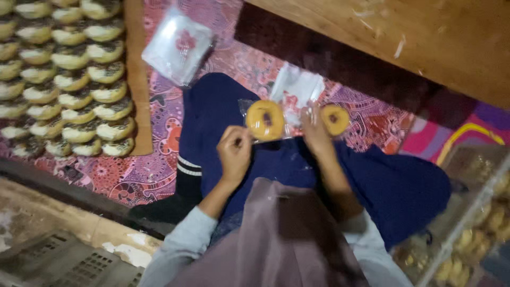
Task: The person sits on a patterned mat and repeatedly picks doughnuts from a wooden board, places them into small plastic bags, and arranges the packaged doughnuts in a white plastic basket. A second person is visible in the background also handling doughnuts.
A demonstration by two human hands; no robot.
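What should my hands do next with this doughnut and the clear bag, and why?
Probably ease the doughnut fully into the clear bag. Both the left hand and right hand hold the bag's edges, and the doughnut lies against it, so settling it inside seems the nearest step. Whether it is already inside is unclear.

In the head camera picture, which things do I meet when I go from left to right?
Tray of iced cookies → flat clear packet → left hand → bagged doughnut → right hand → second doughnut → clear container.

Left hand (234,150) pinched; right hand (314,133) gripping.
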